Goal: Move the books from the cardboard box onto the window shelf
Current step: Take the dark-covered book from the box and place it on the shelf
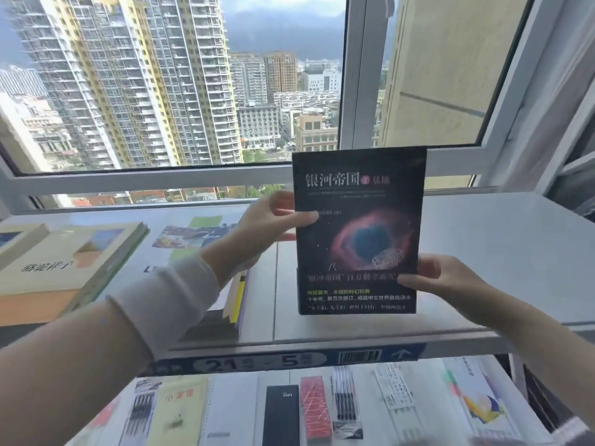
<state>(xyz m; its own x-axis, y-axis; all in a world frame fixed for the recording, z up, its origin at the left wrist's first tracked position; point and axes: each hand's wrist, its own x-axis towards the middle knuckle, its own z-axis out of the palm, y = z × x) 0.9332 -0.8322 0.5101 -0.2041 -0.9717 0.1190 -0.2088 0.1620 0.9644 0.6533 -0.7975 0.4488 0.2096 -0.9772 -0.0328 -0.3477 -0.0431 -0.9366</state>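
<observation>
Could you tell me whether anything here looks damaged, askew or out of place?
Nothing stands out: the dark book, upright between the left hand and right hand, looks intact; the cream book lies flat.

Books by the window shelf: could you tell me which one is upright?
The black nebula-cover book, held upright by the left hand and right hand; the cream book lies flat.

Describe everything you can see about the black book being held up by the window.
The black book has a white Chinese title near the top, a pink-and-blue nebula in the middle, and yellow and white text on its lower part. It is held upright, cover facing the camera, over the window shelf. The left hand pinches its left edge; the right hand grips its lower right edge.
</observation>
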